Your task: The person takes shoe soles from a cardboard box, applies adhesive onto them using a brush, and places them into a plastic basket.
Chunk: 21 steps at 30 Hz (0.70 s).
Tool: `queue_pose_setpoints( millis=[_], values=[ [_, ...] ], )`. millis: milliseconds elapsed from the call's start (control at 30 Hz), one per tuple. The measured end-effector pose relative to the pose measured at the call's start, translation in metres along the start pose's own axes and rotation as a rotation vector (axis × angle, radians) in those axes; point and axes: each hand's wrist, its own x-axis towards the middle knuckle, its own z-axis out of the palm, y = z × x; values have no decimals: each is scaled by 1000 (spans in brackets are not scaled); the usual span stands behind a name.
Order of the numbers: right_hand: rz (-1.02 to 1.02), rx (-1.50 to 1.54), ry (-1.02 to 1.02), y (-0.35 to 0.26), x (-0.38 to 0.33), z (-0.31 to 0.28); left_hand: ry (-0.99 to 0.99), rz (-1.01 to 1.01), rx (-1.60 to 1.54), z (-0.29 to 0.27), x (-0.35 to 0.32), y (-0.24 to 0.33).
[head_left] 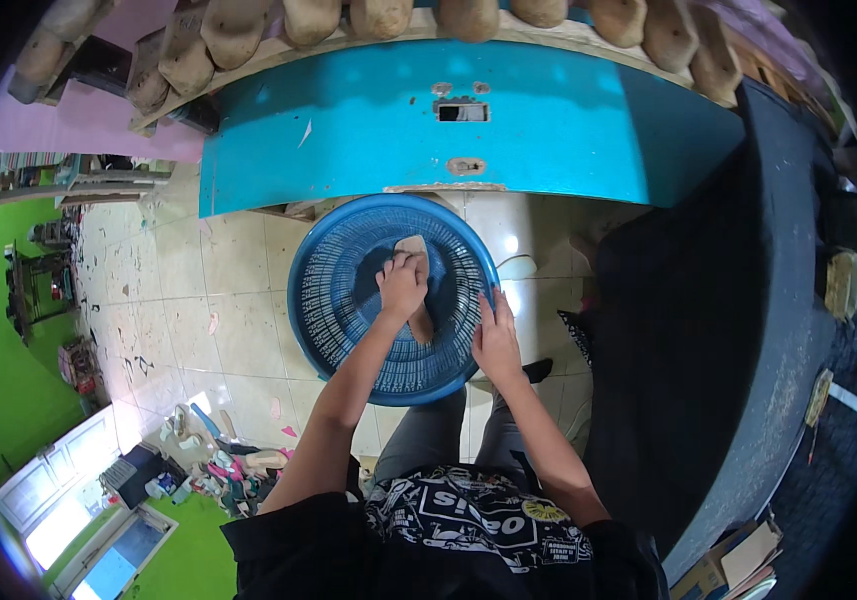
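Below me stands a round blue plastic basket (311, 345) with slotted walls. My left hand (403, 287) reaches down into it, its fingers bent over a brown shoe last (421, 325) near the basket's bottom. One paler end of the last shows beyond my fingers, and the other end points back toward me. At the basket's right rim is my right hand (498, 340), with the thumb on the inner side and the fingers lying along the edge, holding the rim.
A turquoise board (349, 120) spans the far side, with a row of wooden shoe lasts (469, 18) on the shelf above. To the right hangs dark cloth (689, 350) beside a grey edge. Scraps and footwear parts (234, 465) lie piled on the tiled floor at left.
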Motion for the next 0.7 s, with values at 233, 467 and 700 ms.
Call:
queue_pose_setpoints(
  millis=[233,467,700],
  values=[
    [12,-15,143,8,-34,-51,188,385,-154,-53,-50,91],
    [139,-33,507,20,-102,-152,164,821,-279,-100,-94,236],
    [298,-98,969,58,-219,-265,133,1237,-457,-95,-171,396]
  ],
)
